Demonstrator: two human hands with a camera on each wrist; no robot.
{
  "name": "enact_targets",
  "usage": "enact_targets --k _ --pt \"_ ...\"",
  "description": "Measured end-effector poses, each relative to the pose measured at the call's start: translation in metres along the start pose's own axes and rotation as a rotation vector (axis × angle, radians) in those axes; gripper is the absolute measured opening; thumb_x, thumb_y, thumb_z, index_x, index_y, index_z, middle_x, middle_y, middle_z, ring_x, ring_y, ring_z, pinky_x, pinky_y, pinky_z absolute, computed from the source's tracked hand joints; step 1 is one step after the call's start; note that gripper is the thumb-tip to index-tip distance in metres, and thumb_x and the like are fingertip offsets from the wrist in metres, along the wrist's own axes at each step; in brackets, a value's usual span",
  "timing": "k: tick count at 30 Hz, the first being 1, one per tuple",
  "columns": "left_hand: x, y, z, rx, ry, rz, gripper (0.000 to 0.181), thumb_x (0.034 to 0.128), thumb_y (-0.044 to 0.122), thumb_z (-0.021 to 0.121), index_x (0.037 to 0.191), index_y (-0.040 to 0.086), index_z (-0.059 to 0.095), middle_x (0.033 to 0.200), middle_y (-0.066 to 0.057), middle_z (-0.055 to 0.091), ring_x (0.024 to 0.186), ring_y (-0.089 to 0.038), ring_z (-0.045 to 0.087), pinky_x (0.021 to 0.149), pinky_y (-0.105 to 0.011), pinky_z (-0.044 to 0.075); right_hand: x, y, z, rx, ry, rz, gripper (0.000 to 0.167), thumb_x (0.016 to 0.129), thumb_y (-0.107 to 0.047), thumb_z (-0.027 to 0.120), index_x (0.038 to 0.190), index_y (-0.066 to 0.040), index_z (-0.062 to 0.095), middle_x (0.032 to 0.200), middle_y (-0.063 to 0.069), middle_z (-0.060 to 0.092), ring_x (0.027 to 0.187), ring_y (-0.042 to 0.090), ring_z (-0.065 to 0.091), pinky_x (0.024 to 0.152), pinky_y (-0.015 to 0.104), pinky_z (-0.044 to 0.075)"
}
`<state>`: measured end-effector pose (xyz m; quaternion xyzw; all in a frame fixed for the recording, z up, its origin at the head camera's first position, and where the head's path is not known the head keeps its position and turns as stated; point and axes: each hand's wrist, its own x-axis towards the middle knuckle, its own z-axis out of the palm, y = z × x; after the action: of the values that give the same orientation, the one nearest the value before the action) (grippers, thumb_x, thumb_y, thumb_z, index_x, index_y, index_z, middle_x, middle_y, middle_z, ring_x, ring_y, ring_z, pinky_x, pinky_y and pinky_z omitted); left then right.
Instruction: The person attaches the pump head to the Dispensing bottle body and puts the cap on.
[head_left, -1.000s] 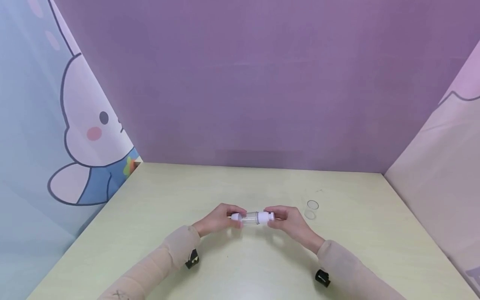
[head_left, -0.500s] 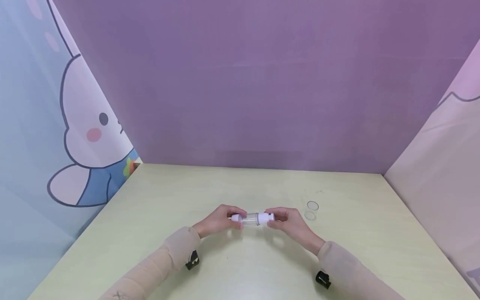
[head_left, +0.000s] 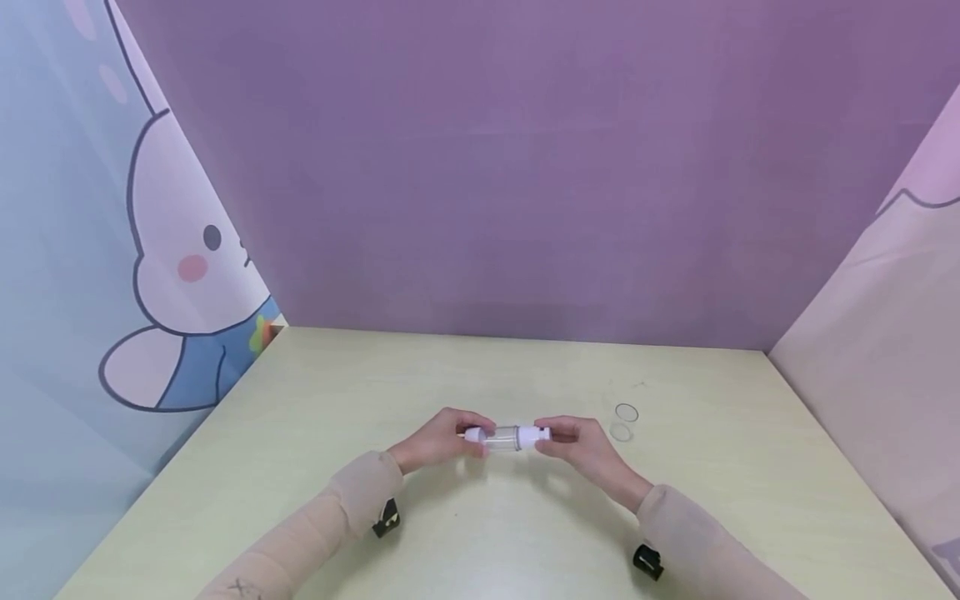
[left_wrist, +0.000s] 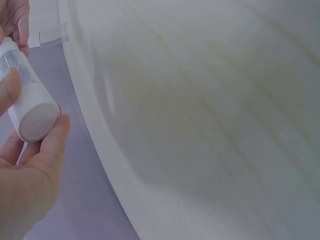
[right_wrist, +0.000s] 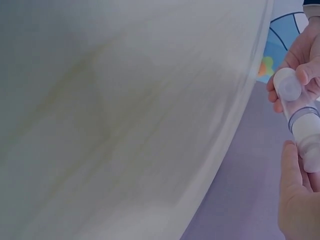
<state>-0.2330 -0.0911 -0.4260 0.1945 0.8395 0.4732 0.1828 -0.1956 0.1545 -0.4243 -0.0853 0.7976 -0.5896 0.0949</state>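
Observation:
A small clear bottle (head_left: 502, 438) with white ends lies sideways between the two hands, over the middle of the table. The left hand (head_left: 438, 439) pinches its left white end between thumb and fingers; in the left wrist view that round white base (left_wrist: 37, 117) faces the camera. At the other end, the right hand (head_left: 588, 450) grips the white pump part (head_left: 531, 437). In the right wrist view, a ringed collar (right_wrist: 303, 114) shows between the clear body and the white part.
A clear cylindrical cap (head_left: 621, 431) with a dark-looking rim stands on the pale table (head_left: 480, 542), behind and right of the right hand. A purple panel (head_left: 480, 167) rises along the table's back edge, with patterned cloth (head_left: 67, 292) on the left.
The head view has shifted very slightly. Both hands keep their hold on the bottle, with no clear movement between them.

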Motion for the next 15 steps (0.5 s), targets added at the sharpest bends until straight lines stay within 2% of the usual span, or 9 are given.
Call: enact_targets --k 15 --pt "0.0 0.0024 0.0014 -0.008 0.006 0.001 0.037 0.0787 0.012 0.07 0.115 0.008 0.063 0.113 -0.006 0.062 0.094 -0.014 0.055 0.082 -0.029 0.045 -0.0027 -0.0011 -0.0018 -0.021 0.021 0.006 0.038 0.081 -0.022 0.069 0.114 -0.004 0.062 0.111 0.015 0.064 0.098 0.023 0.062 0.084 0.035 0.05"
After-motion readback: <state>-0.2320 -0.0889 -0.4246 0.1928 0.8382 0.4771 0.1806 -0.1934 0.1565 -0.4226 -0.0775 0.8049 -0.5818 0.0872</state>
